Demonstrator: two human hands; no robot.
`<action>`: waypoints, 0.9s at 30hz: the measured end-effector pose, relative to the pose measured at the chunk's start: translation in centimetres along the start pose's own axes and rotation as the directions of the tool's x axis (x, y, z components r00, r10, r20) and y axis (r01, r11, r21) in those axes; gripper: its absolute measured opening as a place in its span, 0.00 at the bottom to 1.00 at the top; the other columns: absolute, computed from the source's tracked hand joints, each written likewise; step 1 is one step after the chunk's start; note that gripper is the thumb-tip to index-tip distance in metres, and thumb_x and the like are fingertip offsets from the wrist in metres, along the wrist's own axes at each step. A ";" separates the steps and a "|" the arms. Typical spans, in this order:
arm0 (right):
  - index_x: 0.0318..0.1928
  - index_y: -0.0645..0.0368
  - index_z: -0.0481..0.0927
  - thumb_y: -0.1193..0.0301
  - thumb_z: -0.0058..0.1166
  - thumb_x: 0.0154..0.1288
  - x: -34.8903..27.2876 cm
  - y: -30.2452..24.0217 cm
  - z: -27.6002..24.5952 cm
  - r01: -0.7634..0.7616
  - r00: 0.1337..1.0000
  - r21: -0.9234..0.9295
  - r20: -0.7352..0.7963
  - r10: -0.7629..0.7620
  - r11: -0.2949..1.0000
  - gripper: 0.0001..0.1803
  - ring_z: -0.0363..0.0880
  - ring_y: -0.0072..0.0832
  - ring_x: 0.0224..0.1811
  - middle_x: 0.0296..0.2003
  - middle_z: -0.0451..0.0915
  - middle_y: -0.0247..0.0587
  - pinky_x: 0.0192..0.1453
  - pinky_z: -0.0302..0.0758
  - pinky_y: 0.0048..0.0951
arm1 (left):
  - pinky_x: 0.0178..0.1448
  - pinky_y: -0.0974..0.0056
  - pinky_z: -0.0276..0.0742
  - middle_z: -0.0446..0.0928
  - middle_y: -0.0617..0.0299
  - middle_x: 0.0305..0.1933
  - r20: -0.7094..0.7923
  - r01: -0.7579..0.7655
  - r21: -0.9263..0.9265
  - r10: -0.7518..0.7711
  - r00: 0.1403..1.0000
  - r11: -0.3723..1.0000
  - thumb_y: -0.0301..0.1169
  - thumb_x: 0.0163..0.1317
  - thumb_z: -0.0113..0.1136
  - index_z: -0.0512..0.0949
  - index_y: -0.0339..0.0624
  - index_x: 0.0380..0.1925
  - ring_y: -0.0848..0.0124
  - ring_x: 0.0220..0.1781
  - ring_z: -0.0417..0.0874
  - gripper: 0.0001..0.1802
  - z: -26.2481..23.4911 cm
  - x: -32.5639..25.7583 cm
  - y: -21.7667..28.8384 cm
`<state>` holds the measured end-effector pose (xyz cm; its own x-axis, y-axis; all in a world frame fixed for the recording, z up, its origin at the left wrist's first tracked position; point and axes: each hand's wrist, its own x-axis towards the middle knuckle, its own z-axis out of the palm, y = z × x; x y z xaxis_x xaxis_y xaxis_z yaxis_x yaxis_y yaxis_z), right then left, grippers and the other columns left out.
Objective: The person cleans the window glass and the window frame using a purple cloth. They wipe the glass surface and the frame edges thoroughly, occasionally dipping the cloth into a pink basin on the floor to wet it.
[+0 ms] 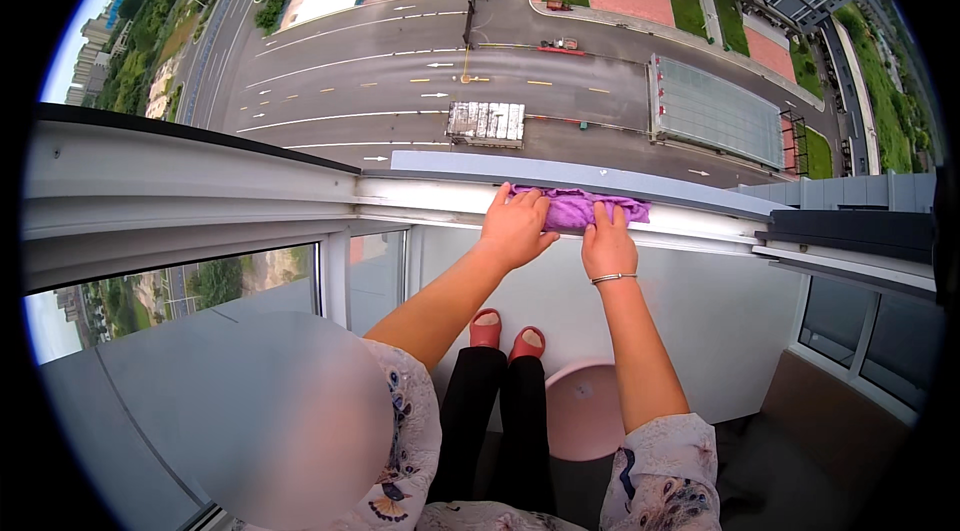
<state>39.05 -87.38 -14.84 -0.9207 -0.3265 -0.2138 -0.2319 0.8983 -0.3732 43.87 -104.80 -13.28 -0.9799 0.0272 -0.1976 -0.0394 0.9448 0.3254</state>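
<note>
A crumpled purple cloth lies along the white window sill track. Both of my hands press on it from the near side. At the cloth's left end is my left hand, fingers bent over its edge against the frame. My right hand, with a thin bracelet at the wrist, has its fingertips on the right part of the cloth. The cloth is bunched between the two hands. What lies under the cloth is hidden.
Beyond the grey outer ledge is a long drop to a road. A pink basin stands on the floor by my feet. Window panes are at the left, with a dark frame end at the right.
</note>
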 end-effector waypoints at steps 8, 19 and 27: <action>0.60 0.54 0.65 0.70 0.45 0.62 0.2 -23.7 7.6 0.193 0.916 0.075 0.343 -0.207 0.978 0.24 0.82 0.47 0.37 0.59 0.62 0.61 0.39 0.79 0.43 | 0.63 0.56 0.63 0.71 0.50 0.56 0.032 0.360 0.525 -0.441 0.897 0.771 0.57 0.44 0.66 0.71 0.34 0.49 0.58 0.56 0.72 0.41 -6.1 -8.6 -16.0; 0.56 0.44 0.67 0.65 0.48 0.63 1.6 -19.8 6.0 0.427 0.856 -0.017 0.330 -0.398 0.904 0.20 0.81 0.45 0.36 0.44 0.75 0.45 0.36 0.77 0.44 | 0.58 0.56 0.70 0.70 0.50 0.51 0.143 0.576 0.146 -0.593 0.792 0.804 0.47 0.41 0.72 0.67 0.35 0.48 0.57 0.58 0.70 0.40 -5.9 -6.8 -14.9; 0.62 0.44 0.62 0.75 0.41 0.61 0.4 -24.0 8.6 0.406 0.857 0.115 0.296 -0.422 0.907 0.27 0.81 0.46 0.36 0.52 0.70 0.50 0.35 0.78 0.43 | 0.58 0.53 0.71 0.71 0.48 0.52 0.151 0.691 -0.007 -0.682 0.715 0.723 0.40 0.51 0.63 0.70 0.33 0.48 0.55 0.59 0.73 0.28 -6.2 -6.5 -17.4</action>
<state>47.00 -111.60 -13.76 -0.5982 -0.7457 -0.2934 -0.5481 0.6479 -0.5290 49.67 -123.44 -11.90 -0.6444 -0.5761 -0.5028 -0.7070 0.6994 0.1047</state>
